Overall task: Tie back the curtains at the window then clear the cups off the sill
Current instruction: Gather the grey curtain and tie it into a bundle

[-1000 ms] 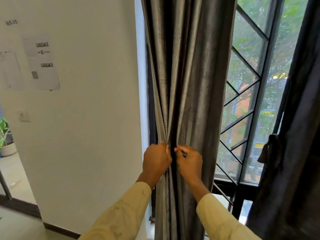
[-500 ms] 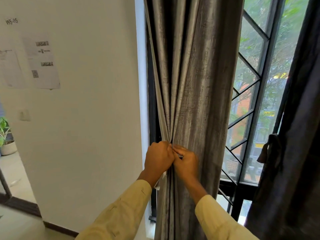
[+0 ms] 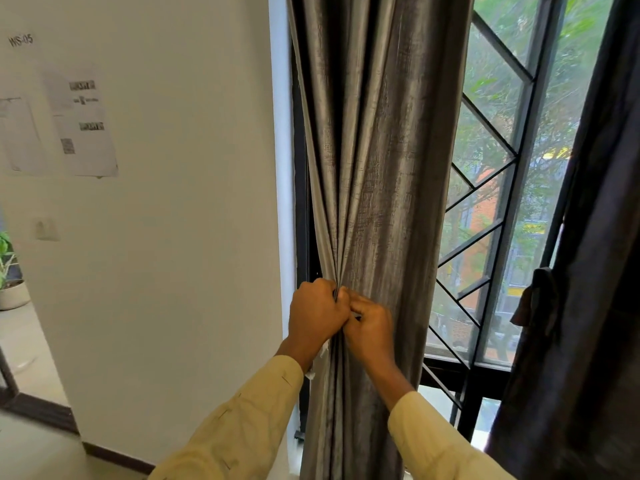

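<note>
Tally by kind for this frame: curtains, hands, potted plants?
Curtains: 2 (grey curtain, dark curtain)
Hands: 2 (left hand, right hand, both gripping the grey curtain)
Potted plants: 1 (potted plant)
Total: 5

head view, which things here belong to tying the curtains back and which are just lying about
Part of the job:
grey curtain, gripped at its gathered folds by the left hand and right hand
dark curtain at the right
window
No cups show.

Just there:
papers on the wall
wall switch
potted plant
</note>
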